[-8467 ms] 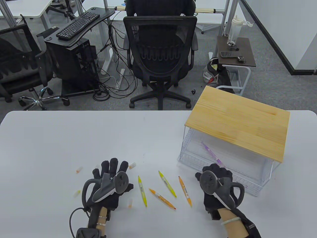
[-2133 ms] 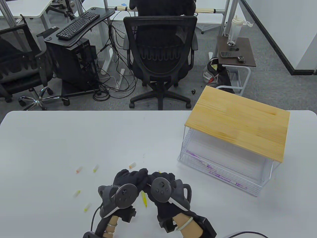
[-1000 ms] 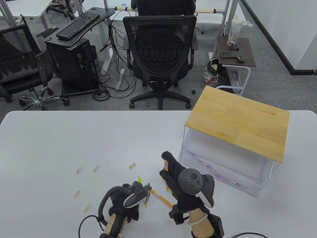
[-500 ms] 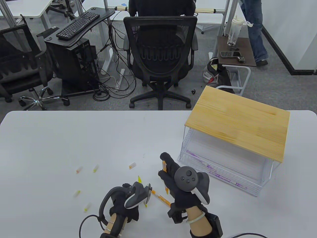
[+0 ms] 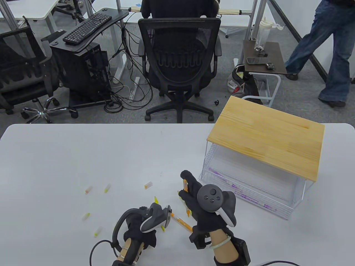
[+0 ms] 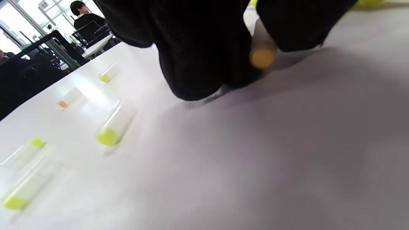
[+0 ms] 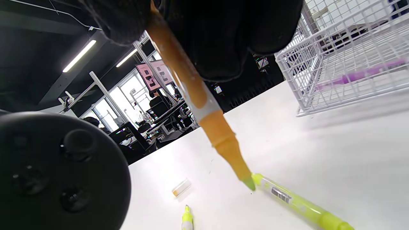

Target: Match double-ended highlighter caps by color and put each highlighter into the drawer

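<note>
little is changing since half a second ago: right hand [image 5: 200,205] is still pinching the orange highlighter [image 7: 195,95] upright near the wire drawer [image 5: 249,191], its bare tip by a yellow highlighter [image 7: 297,206]. left hand [image 5: 138,225] is curling round an orange-ended cap [image 6: 262,57] on the table [image 5: 69,155].
</note>
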A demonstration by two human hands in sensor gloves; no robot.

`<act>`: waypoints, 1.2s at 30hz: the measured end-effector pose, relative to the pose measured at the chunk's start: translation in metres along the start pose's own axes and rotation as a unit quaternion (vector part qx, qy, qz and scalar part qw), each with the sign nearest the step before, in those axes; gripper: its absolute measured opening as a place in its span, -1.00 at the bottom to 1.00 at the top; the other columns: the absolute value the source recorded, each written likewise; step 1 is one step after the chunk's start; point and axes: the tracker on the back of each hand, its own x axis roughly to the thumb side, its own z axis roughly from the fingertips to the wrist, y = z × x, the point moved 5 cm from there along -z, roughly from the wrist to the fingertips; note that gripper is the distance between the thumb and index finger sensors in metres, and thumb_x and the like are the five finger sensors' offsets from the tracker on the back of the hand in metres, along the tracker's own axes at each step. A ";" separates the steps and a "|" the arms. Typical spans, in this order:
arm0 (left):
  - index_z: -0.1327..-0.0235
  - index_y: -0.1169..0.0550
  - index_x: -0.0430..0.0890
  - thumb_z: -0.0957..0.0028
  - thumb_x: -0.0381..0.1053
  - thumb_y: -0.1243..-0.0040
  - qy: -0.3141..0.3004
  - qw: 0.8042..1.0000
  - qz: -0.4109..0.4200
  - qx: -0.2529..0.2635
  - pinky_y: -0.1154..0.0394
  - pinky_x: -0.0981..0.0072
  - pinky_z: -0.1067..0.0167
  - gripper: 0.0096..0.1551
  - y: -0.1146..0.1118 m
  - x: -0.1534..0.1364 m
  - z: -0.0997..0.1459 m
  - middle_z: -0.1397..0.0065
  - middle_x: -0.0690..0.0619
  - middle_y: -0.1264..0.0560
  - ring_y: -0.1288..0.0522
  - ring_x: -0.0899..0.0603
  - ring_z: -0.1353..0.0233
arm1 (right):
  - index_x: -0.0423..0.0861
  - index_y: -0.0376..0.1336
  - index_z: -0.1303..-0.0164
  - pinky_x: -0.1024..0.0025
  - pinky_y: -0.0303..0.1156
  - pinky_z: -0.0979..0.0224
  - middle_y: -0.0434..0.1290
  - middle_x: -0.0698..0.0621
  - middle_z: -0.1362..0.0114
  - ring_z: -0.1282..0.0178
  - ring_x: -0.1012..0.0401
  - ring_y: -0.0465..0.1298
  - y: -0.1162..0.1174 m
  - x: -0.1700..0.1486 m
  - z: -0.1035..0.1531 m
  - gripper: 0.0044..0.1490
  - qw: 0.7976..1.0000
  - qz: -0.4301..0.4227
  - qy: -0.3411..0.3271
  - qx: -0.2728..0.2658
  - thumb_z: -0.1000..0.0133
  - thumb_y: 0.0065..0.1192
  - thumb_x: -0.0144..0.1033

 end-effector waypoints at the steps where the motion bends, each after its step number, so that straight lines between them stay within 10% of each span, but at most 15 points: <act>1: -0.51 -0.35 -0.27 0.01 0.15 -0.17 0.003 1.000 0.007 0.003 -0.42 -0.10 -0.39 -0.13 0.002 -0.004 0.002 -0.17 0.11 -0.66 -0.70 -0.02 -0.10 | 0.21 -0.24 -0.75 -0.09 0.33 -0.60 0.39 0.05 -0.48 -0.31 0.04 0.54 0.000 -0.001 0.000 -0.15 1.000 -0.004 0.000 0.001 -0.37 0.10 -0.12; 10: -0.58 -0.14 -0.31 -0.21 -0.06 0.08 0.000 0.966 0.218 0.141 -0.60 0.03 -0.24 -0.28 0.040 -0.066 0.027 -0.38 -0.17 -0.41 -0.71 0.10 -0.08 | 0.29 -0.20 -0.69 0.10 0.41 -0.62 0.36 0.10 -0.53 -0.31 0.17 0.60 -0.002 -0.007 -0.002 -0.22 1.000 -0.023 -0.004 0.006 -0.38 0.10 -0.09; 21: -0.41 -0.33 -0.13 -0.08 -0.04 -0.17 0.058 0.832 0.432 0.342 -0.53 0.06 -0.34 -0.38 0.043 -0.150 0.045 -0.39 -0.05 -0.43 -0.70 0.11 -0.15 | 0.22 0.01 -0.53 0.39 0.49 -0.63 0.36 0.16 -0.57 -0.34 0.37 0.64 0.018 -0.016 -0.012 -0.46 0.993 -0.081 -0.016 0.085 -0.39 0.07 0.03; 36: -0.32 -0.53 0.08 -0.07 -0.10 -0.21 -0.027 0.876 0.385 0.288 -0.45 0.04 -0.44 -0.50 0.046 -0.124 0.030 -0.48 -0.03 -0.40 -0.65 0.09 -0.27 | 0.32 -0.02 -0.41 0.45 0.31 -0.83 0.13 0.29 -0.76 -0.66 0.41 0.46 0.010 0.000 -0.003 -0.61 0.972 -0.176 -0.092 0.122 -0.47 0.03 -0.11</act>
